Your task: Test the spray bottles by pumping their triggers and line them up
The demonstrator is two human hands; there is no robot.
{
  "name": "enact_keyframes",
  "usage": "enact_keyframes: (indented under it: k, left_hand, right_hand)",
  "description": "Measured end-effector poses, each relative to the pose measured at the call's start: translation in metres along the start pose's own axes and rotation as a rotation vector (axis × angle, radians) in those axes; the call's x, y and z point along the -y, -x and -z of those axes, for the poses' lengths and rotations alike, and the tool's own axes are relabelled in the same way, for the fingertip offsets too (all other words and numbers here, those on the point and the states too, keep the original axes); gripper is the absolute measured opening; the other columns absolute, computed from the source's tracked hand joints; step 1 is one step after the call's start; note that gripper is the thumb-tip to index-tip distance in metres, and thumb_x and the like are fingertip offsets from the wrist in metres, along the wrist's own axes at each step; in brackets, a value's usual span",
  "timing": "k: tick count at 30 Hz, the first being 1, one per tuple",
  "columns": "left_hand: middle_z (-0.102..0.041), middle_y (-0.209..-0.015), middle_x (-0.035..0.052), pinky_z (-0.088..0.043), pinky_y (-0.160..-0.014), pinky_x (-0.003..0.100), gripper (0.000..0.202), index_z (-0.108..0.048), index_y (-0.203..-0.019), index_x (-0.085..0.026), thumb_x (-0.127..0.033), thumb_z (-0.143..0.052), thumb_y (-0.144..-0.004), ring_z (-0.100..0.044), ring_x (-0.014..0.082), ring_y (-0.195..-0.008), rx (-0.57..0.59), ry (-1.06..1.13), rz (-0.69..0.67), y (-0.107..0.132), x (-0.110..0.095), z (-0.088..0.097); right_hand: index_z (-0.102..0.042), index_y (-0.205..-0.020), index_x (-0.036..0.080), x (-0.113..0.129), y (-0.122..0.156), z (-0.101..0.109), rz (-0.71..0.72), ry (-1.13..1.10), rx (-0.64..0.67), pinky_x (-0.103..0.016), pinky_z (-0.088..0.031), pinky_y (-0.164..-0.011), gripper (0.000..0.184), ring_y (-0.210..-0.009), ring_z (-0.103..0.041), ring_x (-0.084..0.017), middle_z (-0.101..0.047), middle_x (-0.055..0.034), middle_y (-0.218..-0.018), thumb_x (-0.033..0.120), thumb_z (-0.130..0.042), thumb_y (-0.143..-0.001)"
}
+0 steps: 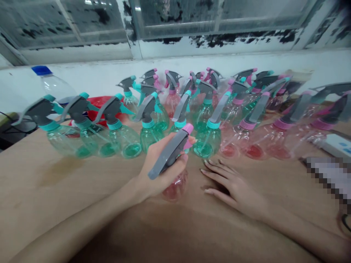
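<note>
My left hand (155,173) is wrapped round the neck of a pink spray bottle (176,188), which has a grey trigger head with a pink nozzle. The bottle is upright at the middle of the table, its lower part showing below my fingers. To its right, my right hand (236,184) lies palm down with fingers stretched out over the tabletop, holding nothing. Just beyond my hands runs a row of spray bottles: green ones, such as a green spray bottle (207,142), at the left and middle, and pink ones, such as a pink spray bottle (253,144), at the right.
More green and pink spray bottles stand behind the front row, near the wall. A large clear bottle with a blue cap (42,70) and a red item (100,106) are at the back left. A blurred-out flat object (330,175) lies at the right of the wooden table (90,186).
</note>
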State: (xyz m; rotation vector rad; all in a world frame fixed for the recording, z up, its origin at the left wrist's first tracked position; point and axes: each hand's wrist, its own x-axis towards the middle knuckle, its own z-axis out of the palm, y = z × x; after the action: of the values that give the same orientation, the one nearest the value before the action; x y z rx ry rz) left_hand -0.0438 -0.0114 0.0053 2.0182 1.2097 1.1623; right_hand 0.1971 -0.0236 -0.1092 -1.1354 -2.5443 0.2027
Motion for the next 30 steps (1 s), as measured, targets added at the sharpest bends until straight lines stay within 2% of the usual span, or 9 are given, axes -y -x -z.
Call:
enact_keyframes:
  k: [3,10,15,17,22,25,27,30]
  left_hand:
    - [-0.064,-0.079,-0.0013,-0.05,-0.06,0.028,0.028,-0.066,-0.102,-0.028,-0.022,-0.051,-0.079,-0.055,0.0148,-0.059,0.054,0.022,-0.041,0.0,0.0,-0.001]
    - [-0.061,-0.069,-0.0024,-0.048,-0.055,0.029,0.031,-0.064,-0.112,-0.029,-0.027,-0.054,-0.083,-0.053,0.0151,-0.054,0.061,0.042,0.007,0.003,0.007,0.0]
    - [-0.069,-0.1,0.0027,-0.053,-0.072,0.033,0.03,-0.065,-0.113,-0.029,-0.028,-0.059,-0.083,-0.064,0.0203,-0.079,0.049,0.106,0.0,0.004,0.008,0.001]
    - [-0.069,-0.102,0.0031,-0.053,-0.075,0.033,0.03,-0.065,-0.112,-0.029,-0.028,-0.06,-0.083,-0.064,0.0203,-0.082,0.051,0.119,0.002,0.004,0.007,0.0]
    - [-0.067,-0.091,0.0011,-0.049,-0.067,0.029,0.029,-0.064,-0.113,-0.026,-0.026,-0.059,-0.084,-0.058,0.0159,-0.069,0.027,0.069,0.026,0.004,0.004,0.0]
    - [-0.067,-0.096,0.0013,-0.046,-0.063,0.029,0.028,-0.064,-0.11,-0.027,-0.026,-0.06,-0.083,-0.055,0.0146,-0.064,0.015,0.054,0.025,0.005,0.001,-0.003]
    - [-0.067,-0.095,0.0012,-0.046,-0.062,0.029,0.028,-0.063,-0.111,-0.028,-0.026,-0.058,-0.083,-0.054,0.0143,-0.062,0.026,0.061,0.024,0.007,-0.003,-0.008]
    - [-0.065,-0.081,-0.0006,-0.045,-0.056,0.027,0.026,-0.06,-0.111,-0.026,-0.027,-0.056,-0.086,-0.052,0.0141,-0.058,0.04,0.069,0.023,0.008,-0.011,-0.022]
  right_hand:
    - [-0.05,-0.138,0.021,0.0,0.0,0.0,0.007,-0.003,0.003,-0.055,-0.033,-0.113,0.05,-0.138,-0.039,-0.025,-0.046,-0.0094,-0.147,0.047,-0.047,-0.096]
    - [-0.049,-0.14,0.023,0.001,-0.001,0.001,-0.004,-0.075,-0.027,-0.056,-0.031,-0.114,0.052,-0.137,-0.042,-0.026,-0.048,-0.0101,-0.146,0.047,-0.052,-0.094]
    - [-0.046,-0.142,0.024,0.002,-0.002,0.001,-0.004,-0.112,-0.054,-0.057,-0.032,-0.113,0.054,-0.136,-0.043,-0.027,-0.051,-0.0105,-0.144,0.045,-0.054,-0.093]
    - [-0.046,-0.142,0.025,0.002,-0.001,0.0,-0.006,-0.124,-0.074,-0.057,-0.035,-0.111,0.053,-0.135,-0.044,-0.027,-0.051,-0.01,-0.144,0.043,-0.055,-0.093]
    - [-0.05,-0.137,0.023,0.007,0.003,0.0,0.002,-0.144,-0.09,-0.054,-0.039,-0.109,0.046,-0.131,-0.049,-0.027,-0.056,-0.01,-0.14,0.037,-0.055,-0.094]
    - [-0.051,-0.134,0.021,0.014,0.004,0.004,0.011,-0.194,-0.082,-0.053,-0.038,-0.11,0.044,-0.13,-0.051,-0.026,-0.058,-0.0107,-0.137,0.038,-0.055,-0.093]
    - [-0.051,-0.133,0.02,0.021,0.004,0.009,0.002,-0.237,-0.079,-0.052,-0.038,-0.11,0.046,-0.128,-0.052,-0.027,-0.059,-0.0109,-0.136,0.04,-0.057,-0.092]
    - [-0.052,-0.131,0.021,0.034,0.004,0.021,-0.025,-0.309,-0.09,-0.05,-0.042,-0.106,0.051,-0.123,-0.055,-0.028,-0.061,-0.0107,-0.133,0.048,-0.062,-0.088]
